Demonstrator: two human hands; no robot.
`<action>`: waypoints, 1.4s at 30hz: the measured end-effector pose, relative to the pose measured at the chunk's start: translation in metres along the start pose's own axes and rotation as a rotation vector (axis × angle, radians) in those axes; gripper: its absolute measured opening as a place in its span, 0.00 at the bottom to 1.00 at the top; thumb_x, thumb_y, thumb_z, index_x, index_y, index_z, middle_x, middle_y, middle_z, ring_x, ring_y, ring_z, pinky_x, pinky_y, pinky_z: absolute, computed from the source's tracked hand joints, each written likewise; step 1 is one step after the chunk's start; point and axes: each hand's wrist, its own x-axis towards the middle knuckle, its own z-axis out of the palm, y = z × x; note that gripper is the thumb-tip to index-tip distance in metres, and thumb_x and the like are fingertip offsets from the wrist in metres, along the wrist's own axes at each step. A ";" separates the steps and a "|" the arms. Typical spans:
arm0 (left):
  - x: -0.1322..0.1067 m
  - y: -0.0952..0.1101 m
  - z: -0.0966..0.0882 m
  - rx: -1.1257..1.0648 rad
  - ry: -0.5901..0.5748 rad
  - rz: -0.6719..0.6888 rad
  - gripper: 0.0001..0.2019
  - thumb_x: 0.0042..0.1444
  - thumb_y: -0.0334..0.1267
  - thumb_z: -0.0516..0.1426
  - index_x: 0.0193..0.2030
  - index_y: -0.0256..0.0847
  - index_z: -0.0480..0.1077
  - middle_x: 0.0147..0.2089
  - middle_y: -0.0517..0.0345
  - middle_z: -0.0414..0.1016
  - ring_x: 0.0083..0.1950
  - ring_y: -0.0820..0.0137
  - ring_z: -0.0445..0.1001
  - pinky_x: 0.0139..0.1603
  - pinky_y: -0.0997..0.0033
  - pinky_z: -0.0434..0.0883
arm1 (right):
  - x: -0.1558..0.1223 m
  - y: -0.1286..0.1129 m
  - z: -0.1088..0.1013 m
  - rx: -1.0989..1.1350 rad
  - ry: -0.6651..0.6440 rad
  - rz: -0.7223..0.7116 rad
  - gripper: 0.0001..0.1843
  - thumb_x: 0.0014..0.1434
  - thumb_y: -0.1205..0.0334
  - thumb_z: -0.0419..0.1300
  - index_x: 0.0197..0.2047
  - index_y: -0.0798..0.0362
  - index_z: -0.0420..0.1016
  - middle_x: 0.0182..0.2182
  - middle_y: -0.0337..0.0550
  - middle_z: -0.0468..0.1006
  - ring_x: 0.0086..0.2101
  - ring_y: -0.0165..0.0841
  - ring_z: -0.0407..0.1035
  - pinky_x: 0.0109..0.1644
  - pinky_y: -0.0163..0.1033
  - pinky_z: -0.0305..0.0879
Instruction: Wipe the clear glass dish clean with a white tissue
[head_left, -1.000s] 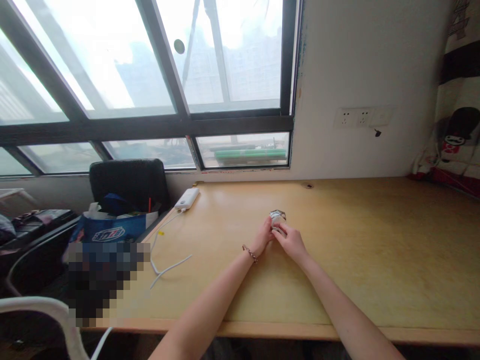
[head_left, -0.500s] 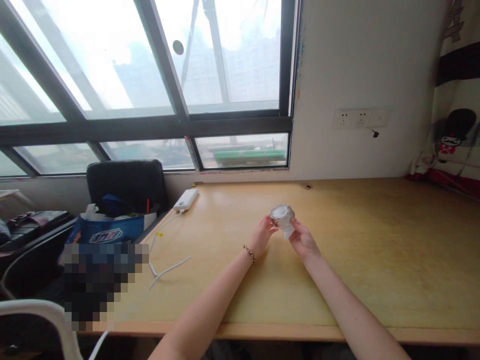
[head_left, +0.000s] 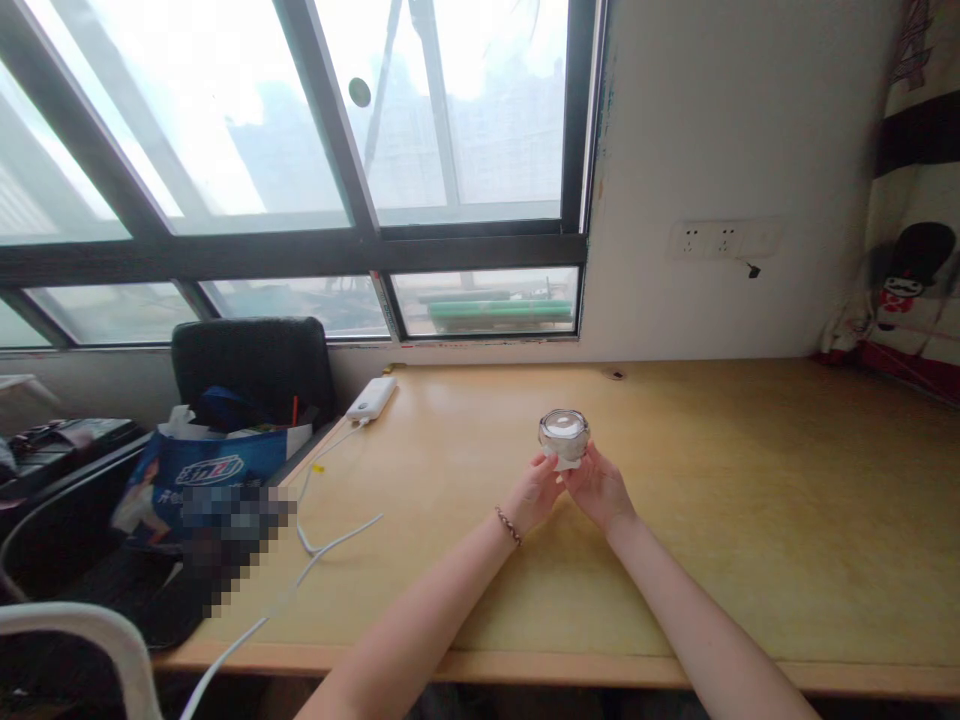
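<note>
Over the counter [head_left: 750, 560]: clear vessel [head_left: 564, 430], left hand [head_left: 531, 490] and right hand [head_left: 602, 492] holding it; likely light, stiff, slippery (fragile, if glass); grip low.

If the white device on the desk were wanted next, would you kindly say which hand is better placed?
Probably the left hand: it is nearer the white device. Both hands hold the round clear object, so the right hand would have to support it alone.
</note>
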 end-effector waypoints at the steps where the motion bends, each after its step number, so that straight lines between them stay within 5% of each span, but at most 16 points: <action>1: 0.000 0.001 -0.001 0.001 -0.007 -0.004 0.18 0.43 0.45 0.60 0.41 0.40 0.69 0.45 0.51 0.70 0.46 0.66 0.68 0.44 0.68 0.63 | 0.000 -0.001 -0.001 -0.003 0.011 0.029 0.23 0.54 0.45 0.48 0.43 0.54 0.68 0.41 0.46 0.73 0.42 0.38 0.68 0.41 0.43 0.66; 13: -0.003 0.007 0.010 0.193 -0.020 0.052 0.16 0.41 0.36 0.62 0.40 0.37 0.71 0.42 0.50 0.72 0.44 0.65 0.69 0.48 0.68 0.61 | 0.014 0.003 -0.025 -0.030 0.249 0.170 0.28 0.58 0.45 0.36 0.39 0.54 0.71 0.34 0.45 0.76 0.35 0.36 0.71 0.37 0.42 0.66; 20: -0.001 0.006 0.009 0.255 -0.057 -0.004 0.13 0.44 0.37 0.60 0.36 0.31 0.73 0.36 0.49 0.74 0.37 0.69 0.70 0.42 0.71 0.63 | 0.013 0.005 -0.025 -0.015 0.274 0.078 0.26 0.55 0.43 0.45 0.36 0.56 0.72 0.31 0.47 0.77 0.33 0.38 0.71 0.37 0.43 0.67; 26: 0.007 0.009 -0.003 -0.058 0.158 -0.117 0.13 0.48 0.41 0.58 0.37 0.35 0.71 0.34 0.55 0.74 0.30 0.75 0.70 0.33 0.77 0.66 | 0.018 0.012 -0.029 -0.086 0.362 -0.040 0.20 0.53 0.47 0.51 0.35 0.56 0.73 0.33 0.44 0.76 0.33 0.34 0.70 0.35 0.36 0.66; 31: 0.014 0.011 -0.013 -0.109 0.249 -0.168 0.12 0.47 0.41 0.58 0.34 0.32 0.70 0.32 0.55 0.74 0.29 0.76 0.70 0.32 0.77 0.68 | 0.014 0.013 -0.027 -0.318 0.311 -0.179 0.18 0.51 0.48 0.54 0.26 0.56 0.70 0.20 0.37 0.68 0.21 0.27 0.61 0.24 0.31 0.57; 36: 0.014 0.008 -0.016 0.051 0.331 0.028 0.14 0.43 0.44 0.60 0.28 0.32 0.69 0.26 0.56 0.73 0.24 0.75 0.68 0.27 0.76 0.64 | 0.005 0.013 -0.017 -0.355 0.140 -0.179 0.16 0.53 0.50 0.53 0.26 0.55 0.67 0.18 0.34 0.59 0.19 0.24 0.53 0.21 0.30 0.51; 42: 0.008 0.009 -0.010 0.226 0.468 0.270 0.15 0.38 0.45 0.62 0.25 0.32 0.71 0.24 0.56 0.72 0.25 0.75 0.67 0.28 0.76 0.63 | 0.003 0.013 -0.010 -0.420 0.130 -0.166 0.17 0.55 0.50 0.50 0.26 0.55 0.66 0.15 0.32 0.56 0.17 0.23 0.49 0.19 0.30 0.47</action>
